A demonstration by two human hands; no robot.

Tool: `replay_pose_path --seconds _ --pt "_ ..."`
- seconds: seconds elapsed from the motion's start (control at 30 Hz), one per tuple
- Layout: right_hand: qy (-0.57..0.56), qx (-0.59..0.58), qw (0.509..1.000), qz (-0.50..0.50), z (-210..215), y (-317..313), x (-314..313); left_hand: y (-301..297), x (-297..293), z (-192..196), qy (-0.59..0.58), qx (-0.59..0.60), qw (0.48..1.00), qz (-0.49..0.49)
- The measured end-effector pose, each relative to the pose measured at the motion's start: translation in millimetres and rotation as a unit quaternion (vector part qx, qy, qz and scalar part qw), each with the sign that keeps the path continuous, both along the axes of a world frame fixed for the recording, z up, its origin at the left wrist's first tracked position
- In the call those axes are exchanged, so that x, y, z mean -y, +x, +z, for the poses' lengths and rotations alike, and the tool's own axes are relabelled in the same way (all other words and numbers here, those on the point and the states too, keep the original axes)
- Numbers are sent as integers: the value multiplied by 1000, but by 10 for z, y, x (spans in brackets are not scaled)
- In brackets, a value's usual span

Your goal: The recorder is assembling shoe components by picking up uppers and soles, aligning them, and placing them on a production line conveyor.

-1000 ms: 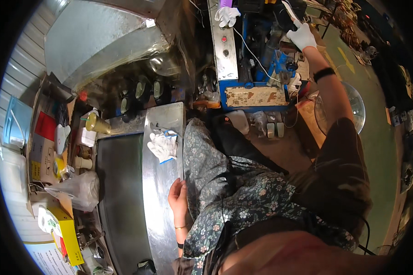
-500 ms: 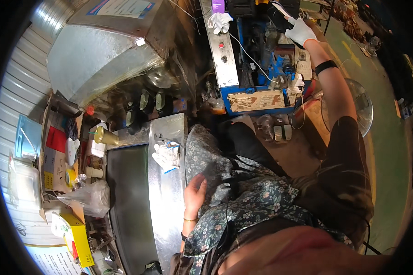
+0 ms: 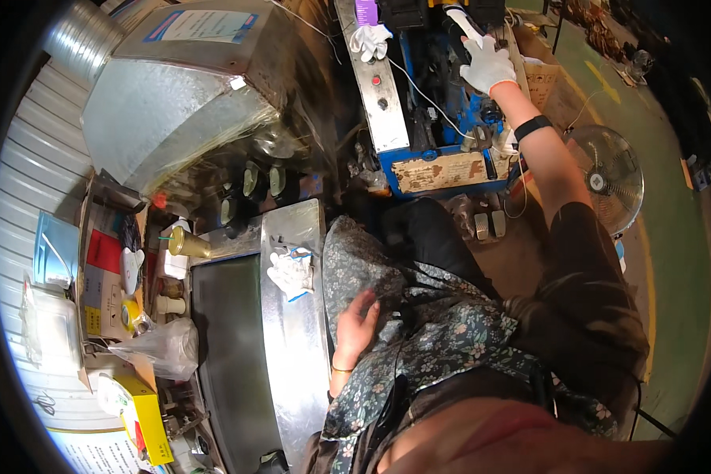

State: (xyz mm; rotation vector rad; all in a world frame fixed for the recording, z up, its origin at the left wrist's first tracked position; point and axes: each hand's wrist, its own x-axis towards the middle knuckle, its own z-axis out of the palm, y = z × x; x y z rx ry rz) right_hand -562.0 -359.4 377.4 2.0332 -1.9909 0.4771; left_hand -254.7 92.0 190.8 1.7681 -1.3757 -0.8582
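My right hand (image 3: 490, 69), in a white glove, reaches out over the blue machine (image 3: 442, 188) at the far side. Its fingers close on the near end of a dark, shoe-like piece (image 3: 454, 33) with a long white strip. That piece lies among the black blocks at the top of the machine, and its underside is hidden. Bare and holding nothing, my left hand (image 3: 357, 325) hovers over or rests on my floral garment (image 3: 458, 332), its fingers apart. Left of it, a pair of white gloves (image 3: 291, 272) lies on the metal bench (image 3: 296, 347).
A white glove (image 3: 370, 43) lies on the machine's panel by a red button (image 3: 376, 80). A caged fan (image 3: 600, 182) stands right of my arm. A metal hood (image 3: 182, 95) and dark shoes (image 3: 251, 182) are at left. A cup (image 3: 188, 242) stands by the belt (image 3: 233, 355).
My right hand has moved left and slightly nearer, with the dark piece now lower among the machine's black blocks. My left hand has shifted right over the garment.
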Motion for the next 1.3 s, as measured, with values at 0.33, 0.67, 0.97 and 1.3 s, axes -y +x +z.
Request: replay_pose_path --seconds 0.33,0.67,0.97,1.3 --pt "-70 69 983 153 6 -66 115 167 -167 272 -30 20 999 39" --pt "4 -40 988 151 102 -267 1194 796 -1853 -276 18 80 843 531" --pt "-140 -392 889 194 402 413 426 1487 -4859 -666 388 248 288 840" --pt "284 28 833 474 -2851 1033 -2549 2785 -4588 -245 271 424 640 581"
